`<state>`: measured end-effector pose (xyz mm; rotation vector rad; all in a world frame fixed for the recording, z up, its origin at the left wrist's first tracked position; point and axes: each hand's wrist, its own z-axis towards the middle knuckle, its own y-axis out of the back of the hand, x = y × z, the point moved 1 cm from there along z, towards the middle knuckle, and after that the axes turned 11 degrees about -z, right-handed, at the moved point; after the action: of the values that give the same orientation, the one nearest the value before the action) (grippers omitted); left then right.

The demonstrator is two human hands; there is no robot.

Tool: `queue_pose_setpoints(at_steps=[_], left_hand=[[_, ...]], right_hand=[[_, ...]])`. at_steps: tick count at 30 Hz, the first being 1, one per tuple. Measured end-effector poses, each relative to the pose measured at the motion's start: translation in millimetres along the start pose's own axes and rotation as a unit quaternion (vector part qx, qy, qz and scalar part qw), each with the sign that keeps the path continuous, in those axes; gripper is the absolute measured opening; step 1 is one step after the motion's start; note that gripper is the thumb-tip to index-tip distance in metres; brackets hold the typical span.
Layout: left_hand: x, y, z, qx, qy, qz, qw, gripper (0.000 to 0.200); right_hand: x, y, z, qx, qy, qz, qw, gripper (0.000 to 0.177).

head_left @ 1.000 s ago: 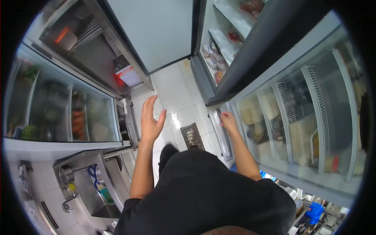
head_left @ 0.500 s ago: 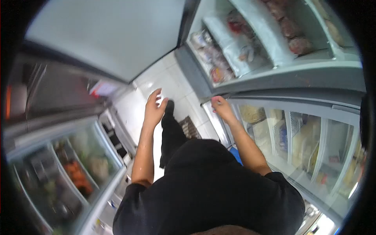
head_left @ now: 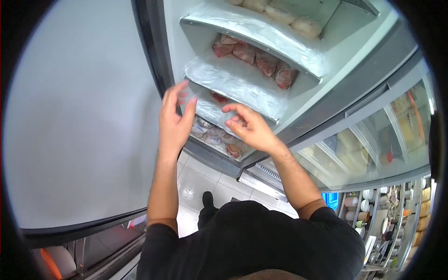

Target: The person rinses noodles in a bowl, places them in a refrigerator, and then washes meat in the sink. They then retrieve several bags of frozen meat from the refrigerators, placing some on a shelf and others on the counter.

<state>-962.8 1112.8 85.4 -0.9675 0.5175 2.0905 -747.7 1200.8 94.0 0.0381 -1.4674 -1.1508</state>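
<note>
Both of my hands are held up in front of an open upright freezer [head_left: 345, 70]. My left hand [head_left: 175, 116] has its fingers and thumb spread, near the freezer's left edge, holding nothing. To its right, my right hand [head_left: 252, 127] is loosely curled with thumb and index finger apart and nothing visible between them. Behind the hands are shelves lined with clear plastic sheeting [head_left: 238, 88]. Frozen reddish meat pieces [head_left: 266, 63] lie on one shelf, and pale rounded pieces [head_left: 280, 16] on the top one. Wrapped packs [head_left: 214, 135] fill the bottom, partly hidden by my right hand.
The wide grey freezer door [head_left: 84, 116] stands open at the left. A glass-fronted fridge [head_left: 368, 140] adjoins on the right. Racks with bowls and kitchenware [head_left: 387, 214] and a blue crate [head_left: 330, 199] are at lower right. White floor tiles [head_left: 193, 182] lie below.
My view has turned right and come closer to the open freezer, so its shelves now lie ahead. Both hands have come up before the shelves, and the glass-door fridge at left has left view.
</note>
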Motion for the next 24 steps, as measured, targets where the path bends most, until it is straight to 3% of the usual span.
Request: queue_pose_setpoints(at_steps=[3, 7, 8, 9, 11, 13, 16, 18, 20, 21, 23, 24], left_hand=[[-22, -14, 31, 0.023, -0.018, -0.019, 0.999, 0.037], [25, -18, -7, 0.02, 0.048, -0.008, 0.999, 0.034], [44, -15, -29, 0.024, 0.096, 0.007, 0.995, 0.035], [73, -11, -57, 0.022, 0.141, 0.012, 0.99, 0.034], [127, -4, -113, -0.004, 0.187, -0.041, 0.982, 0.032], [113, 2, -123, -0.005, 0.326, -0.042, 0.944, 0.029], [82, -5, -68, -0.013, 0.186, -0.035, 0.982, 0.028], [30, -18, -3, -0.012, 0.023, -0.014, 1.0, 0.024], [-7, -35, 59, -0.002, -0.126, -0.022, 0.992, 0.022], [-17, -46, 91, -0.005, -0.191, -0.027, 0.981, 0.022], [-29, -74, 152, 0.034, -0.209, -0.055, 0.976, 0.024], [-22, -94, 183, 0.05, -0.206, -0.018, 0.977, 0.029]], right_hand=[[2, 25, -3, 0.04, -0.022, 0.009, 0.999, 0.039], [-62, -15, -39, 0.146, -0.137, 0.005, 0.98, 0.04], [-83, -33, -55, 0.183, -0.177, 0.008, 0.967, 0.04], [-121, -60, -77, 0.184, -0.106, -0.03, 0.977, 0.041], [-136, -78, -97, 0.228, -0.079, -0.056, 0.969, 0.042], [-88, -62, -80, 0.279, -0.119, -0.026, 0.953, 0.04], [-11, 0, -21, 0.162, -0.031, -0.123, 0.978, 0.036], [33, 45, 15, -0.052, 0.074, -0.182, 0.979, 0.028], [78, 97, 53, -0.16, 0.041, -0.211, 0.964, 0.027], [83, 121, 80, -0.211, 0.033, -0.303, 0.929, 0.029], [61, 179, 140, -0.266, -0.018, -0.465, 0.844, 0.04], [54, 198, 167, -0.296, -0.138, -0.498, 0.803, 0.045]])
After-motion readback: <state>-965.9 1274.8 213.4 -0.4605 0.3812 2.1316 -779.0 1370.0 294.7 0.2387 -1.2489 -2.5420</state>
